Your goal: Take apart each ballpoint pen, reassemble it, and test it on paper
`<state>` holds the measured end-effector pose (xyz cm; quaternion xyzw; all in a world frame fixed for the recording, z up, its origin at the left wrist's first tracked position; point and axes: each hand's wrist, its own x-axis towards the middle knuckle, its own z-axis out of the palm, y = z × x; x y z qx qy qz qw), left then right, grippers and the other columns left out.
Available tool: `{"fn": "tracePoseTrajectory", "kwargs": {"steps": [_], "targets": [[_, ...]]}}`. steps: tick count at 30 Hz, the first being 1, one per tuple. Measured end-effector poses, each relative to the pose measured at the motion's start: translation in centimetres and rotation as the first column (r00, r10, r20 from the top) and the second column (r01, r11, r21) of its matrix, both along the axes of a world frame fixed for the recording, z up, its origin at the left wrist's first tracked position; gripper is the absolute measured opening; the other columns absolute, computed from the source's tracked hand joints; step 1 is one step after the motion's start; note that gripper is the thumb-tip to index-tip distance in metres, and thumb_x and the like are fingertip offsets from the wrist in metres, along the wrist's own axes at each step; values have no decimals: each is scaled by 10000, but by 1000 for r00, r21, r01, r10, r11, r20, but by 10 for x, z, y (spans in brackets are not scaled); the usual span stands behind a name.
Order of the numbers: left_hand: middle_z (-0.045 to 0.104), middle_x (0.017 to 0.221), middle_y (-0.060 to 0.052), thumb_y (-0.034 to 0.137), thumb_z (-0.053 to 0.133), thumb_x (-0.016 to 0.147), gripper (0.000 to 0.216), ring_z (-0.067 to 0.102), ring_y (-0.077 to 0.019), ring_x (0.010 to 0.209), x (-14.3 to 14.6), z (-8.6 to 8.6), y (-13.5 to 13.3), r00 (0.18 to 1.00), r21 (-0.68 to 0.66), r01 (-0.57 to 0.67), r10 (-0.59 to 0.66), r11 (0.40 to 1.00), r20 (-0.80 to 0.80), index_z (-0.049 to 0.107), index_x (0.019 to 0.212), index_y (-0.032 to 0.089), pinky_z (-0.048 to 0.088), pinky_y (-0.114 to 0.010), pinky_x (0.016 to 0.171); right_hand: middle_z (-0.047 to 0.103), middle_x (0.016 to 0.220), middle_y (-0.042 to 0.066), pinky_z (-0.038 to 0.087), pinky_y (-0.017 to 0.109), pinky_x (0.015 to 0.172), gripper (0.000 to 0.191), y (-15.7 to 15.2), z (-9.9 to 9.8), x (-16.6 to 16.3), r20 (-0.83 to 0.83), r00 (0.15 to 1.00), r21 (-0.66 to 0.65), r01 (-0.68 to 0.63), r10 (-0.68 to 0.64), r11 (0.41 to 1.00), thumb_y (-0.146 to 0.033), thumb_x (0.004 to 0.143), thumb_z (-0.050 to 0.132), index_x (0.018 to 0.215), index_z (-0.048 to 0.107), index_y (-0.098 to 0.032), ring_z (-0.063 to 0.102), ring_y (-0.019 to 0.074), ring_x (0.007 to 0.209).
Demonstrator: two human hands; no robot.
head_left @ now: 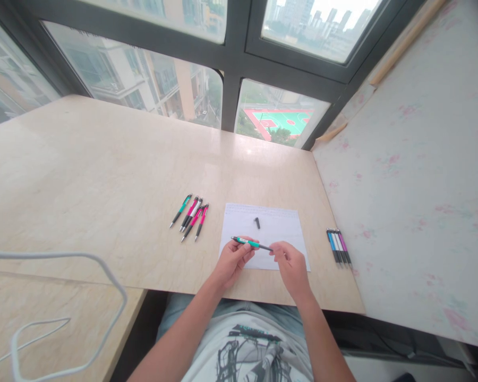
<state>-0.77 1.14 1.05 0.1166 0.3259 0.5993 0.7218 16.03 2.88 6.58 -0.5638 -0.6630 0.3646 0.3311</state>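
Pinching the green pen [250,243] level over the paper [263,233] near the counter's [103,185] front edge, your left hand [231,261] grips its barrel, your right hand [290,265] its tip.

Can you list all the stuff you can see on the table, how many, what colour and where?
table: one, pale beige, under the window
sheet of paper: one, white, on the table before the person
small cap-like piece: one, black, on the paper
green pen: one, green and white with black tip, held over the paper
pens on the left: about five, one green and the rest pink, lying side by side left of the paper
pens on the right: about four, blue, white and purple, at the table's right edge
cable: one, white, looping at lower left
window: dark frame, behind the table
left hand: one, gripping the green pen's barrel
right hand: one, fingers at the pen's tip
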Motion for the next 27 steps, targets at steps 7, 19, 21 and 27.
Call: {"fn": "tracePoseTrajectory", "kwargs": {"steps": [7,19,21,27], "targets": [[739,934,-64,206,811,723,227,680,-116,830,0,1,0,1000,-9,-12,12,1000,8,703,910,136,523,-192,749,631,659,15,424,263,609,389,6,5,1,113,987,-2,-115,114,993,-438,956,444,691,592,-195,585,153,633],[730,889,-42,218,809,726,224,674,-105,812,0,3,0,1000,-8,-22,22,1000,6,703,907,140,520,-181,736,635,657,4,438,263,626,375,6,4,3,173,962,6,-214,210,977,-427,953,456,712,632,-201,568,144,620],[729,886,-39,213,812,722,224,672,-103,809,0,3,0,1000,-7,-23,23,1000,6,703,904,142,517,-180,736,666,721,16,445,255,608,315,5,3,2,140,974,19,-182,178,983,-439,923,512,770,647,-200,597,155,666],[733,903,-57,236,820,714,241,668,-110,808,0,2,0,1000,3,7,-7,1000,-10,702,898,134,512,-196,743,645,668,15,428,250,587,365,5,4,4,173,977,89,-143,126,986,-446,932,486,706,630,-200,571,148,618]]}}
